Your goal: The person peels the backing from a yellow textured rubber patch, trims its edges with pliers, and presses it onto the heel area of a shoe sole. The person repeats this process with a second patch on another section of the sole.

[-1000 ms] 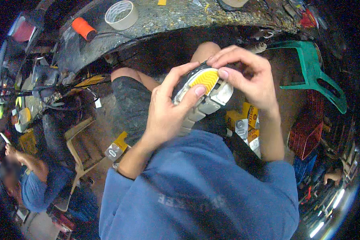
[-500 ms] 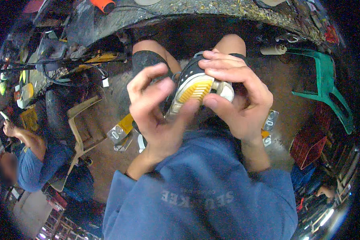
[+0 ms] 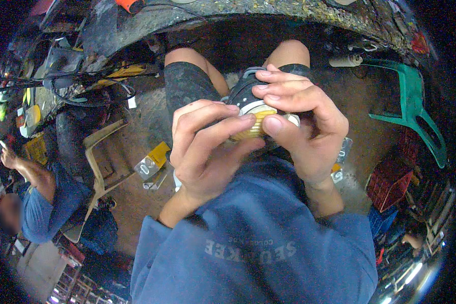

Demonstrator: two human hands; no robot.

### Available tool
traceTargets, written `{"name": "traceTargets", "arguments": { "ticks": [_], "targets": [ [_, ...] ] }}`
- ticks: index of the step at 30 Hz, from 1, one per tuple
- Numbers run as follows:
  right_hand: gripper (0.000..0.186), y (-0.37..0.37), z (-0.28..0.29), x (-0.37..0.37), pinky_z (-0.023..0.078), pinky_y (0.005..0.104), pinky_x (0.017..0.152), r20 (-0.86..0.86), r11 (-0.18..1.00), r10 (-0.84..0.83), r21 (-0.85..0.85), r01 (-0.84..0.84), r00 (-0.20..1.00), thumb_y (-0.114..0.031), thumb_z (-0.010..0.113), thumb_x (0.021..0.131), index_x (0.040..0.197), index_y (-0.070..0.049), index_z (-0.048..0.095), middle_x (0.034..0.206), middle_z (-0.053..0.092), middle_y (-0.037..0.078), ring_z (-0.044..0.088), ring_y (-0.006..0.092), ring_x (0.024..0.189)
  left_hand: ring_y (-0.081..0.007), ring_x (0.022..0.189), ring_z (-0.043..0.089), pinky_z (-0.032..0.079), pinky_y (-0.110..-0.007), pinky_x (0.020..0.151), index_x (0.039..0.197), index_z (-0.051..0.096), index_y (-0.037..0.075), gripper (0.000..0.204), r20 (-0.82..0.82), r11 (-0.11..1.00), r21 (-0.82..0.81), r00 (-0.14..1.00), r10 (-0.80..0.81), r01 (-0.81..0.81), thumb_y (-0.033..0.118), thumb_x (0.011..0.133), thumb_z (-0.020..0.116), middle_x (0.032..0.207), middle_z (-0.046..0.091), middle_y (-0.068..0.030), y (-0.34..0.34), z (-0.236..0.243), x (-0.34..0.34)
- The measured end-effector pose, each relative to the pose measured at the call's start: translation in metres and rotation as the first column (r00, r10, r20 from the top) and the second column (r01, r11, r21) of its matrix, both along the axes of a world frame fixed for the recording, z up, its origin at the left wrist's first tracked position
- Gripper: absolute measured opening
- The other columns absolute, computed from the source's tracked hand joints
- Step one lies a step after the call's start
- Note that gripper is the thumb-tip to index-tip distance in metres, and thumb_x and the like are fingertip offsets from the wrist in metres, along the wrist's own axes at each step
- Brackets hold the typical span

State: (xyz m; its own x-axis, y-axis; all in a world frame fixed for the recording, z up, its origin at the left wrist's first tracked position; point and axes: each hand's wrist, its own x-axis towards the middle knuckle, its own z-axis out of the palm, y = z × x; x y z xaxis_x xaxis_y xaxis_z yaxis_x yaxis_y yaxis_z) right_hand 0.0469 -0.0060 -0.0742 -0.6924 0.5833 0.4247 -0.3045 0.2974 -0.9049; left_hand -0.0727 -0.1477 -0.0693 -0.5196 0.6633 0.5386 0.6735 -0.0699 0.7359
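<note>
A black shoe (image 3: 242, 94) with a white rim and a ribbed yellow patch on its sole lies over my lap, sole side turned up toward me. My right hand (image 3: 311, 119) grips it, fingers over the dark upper and thumb pressed against the sole. From the other side my left hand (image 3: 200, 144) has its fingertips on the sole's edge and the yellow patch, with the thumb beneath. Both hands cover much of the shoe, so its far parts are hidden.
A worn, speckled workbench (image 3: 268, 9) curves in front of my knees. A green plastic chair (image 3: 408, 96) and a red crate (image 3: 392, 177) stand to the right. On the left are a beige chair (image 3: 99, 172) and a seated person (image 3: 50, 202). Yellow-and-grey packages (image 3: 154, 161) lie beside me.
My left hand has moved in from beside the shoe, and its fingers have come down onto the sole. The shoe has tilted a little; my right hand keeps its grip.
</note>
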Motion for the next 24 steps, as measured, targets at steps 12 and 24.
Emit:
{"name": "traceTargets", "arguments": {
  "ticks": [12,24],
  "targets": [
    [0.017,-0.003,-0.003,0.007,0.044,0.0566,0.112,0.028,0.996,-0.041,-0.084,0.043,0.999,-0.003,0.074,0.086,0.1,0.003,0.068,0.107,0.074,0.021,0.068,0.0355,0.113,-0.027,0.097,0.067,0.054,-0.038,0.087,0.102,0.074,0.009,0.041,0.175,0.987,0.14,0.98,-0.097,0.073,0.009,0.066,0.095,0.11,0.071,-0.0124,0.0,-0.022,0.007],
    [0.013,0.002,-0.01,0.01,0.047,0.0505,0.111,0.078,0.956,-0.057,-0.283,0.077,0.995,0.001,0.071,0.084,0.097,0.004,0.069,0.105,0.074,0.021,0.07,0.0318,0.107,-0.0268,0.1,0.069,0.055,-0.036,0.088,0.099,0.075,0.004,0.028,0.341,0.993,0.106,0.937,-0.08,0.046,0.002,0.074,0.088,0.107,0.071,-0.0142,0.008,-0.019,0.012]
  ]
}}
